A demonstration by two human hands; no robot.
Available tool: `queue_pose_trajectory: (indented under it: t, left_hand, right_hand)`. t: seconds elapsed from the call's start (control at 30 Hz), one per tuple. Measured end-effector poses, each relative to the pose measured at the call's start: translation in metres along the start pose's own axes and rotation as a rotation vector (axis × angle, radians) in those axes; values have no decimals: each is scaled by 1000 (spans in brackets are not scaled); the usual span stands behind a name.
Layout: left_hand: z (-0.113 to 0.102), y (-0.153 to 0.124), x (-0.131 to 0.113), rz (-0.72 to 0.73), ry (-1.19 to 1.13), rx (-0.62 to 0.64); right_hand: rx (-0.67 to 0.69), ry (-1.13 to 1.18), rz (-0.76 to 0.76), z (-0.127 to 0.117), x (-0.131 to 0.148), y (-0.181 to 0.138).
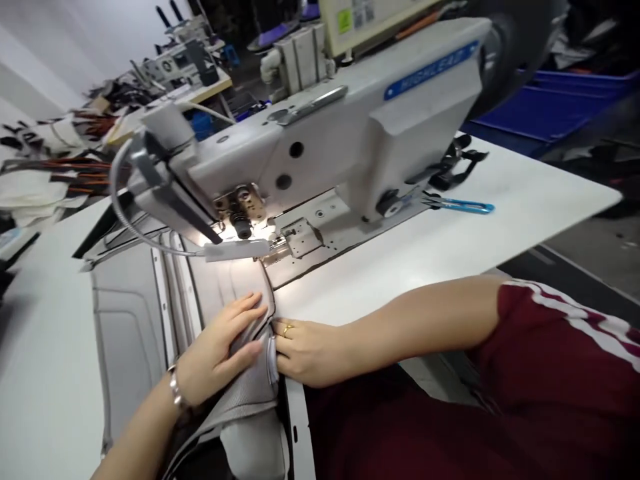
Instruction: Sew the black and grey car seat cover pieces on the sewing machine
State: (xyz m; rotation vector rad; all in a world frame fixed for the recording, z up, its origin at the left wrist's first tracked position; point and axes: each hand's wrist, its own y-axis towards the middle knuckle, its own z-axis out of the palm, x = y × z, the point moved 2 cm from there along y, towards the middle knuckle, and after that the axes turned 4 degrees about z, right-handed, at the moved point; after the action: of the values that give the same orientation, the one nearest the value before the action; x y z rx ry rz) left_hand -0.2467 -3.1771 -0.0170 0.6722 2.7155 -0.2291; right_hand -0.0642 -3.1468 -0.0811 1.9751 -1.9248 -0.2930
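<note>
A grey stitched leather-like cover with dark edge piping and pale slotted strips lies on the table, its upper right corner by the needle area of a sewing machine. My left hand rests on the cover, palm down with fingers apart, a bracelet at its wrist. At the cover's right edge, my right hand grips the piped seam; its fingertips are partly hidden by the material. Folded layers of the cover hang toward my lap below both hands. A lit lamp on a bendy neck shines beside the needle.
Blue thread snips lie on the white table, right of the machine. A blue bin stands behind at the right. Another sewing machine and piled material are at the far left.
</note>
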Motion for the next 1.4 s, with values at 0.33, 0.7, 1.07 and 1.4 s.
queue_pose_trajectory:
  t: [0.33,0.7,1.07,1.4]
  left_hand:
    - [-9,14,-15,119,155,51]
    - [14,-1,-20,151,227,-144]
    - [19,6,3,188,274,-204]
    - [11,21,25,187,291,-197]
  right_hand:
    - [35,187,-68,9,8,3]
    - [-297,-99,-40,-2,12,-11]
    - [-426,-138,2,-2,7,-5]
    - [-217,-73,2,-5,-3,1]
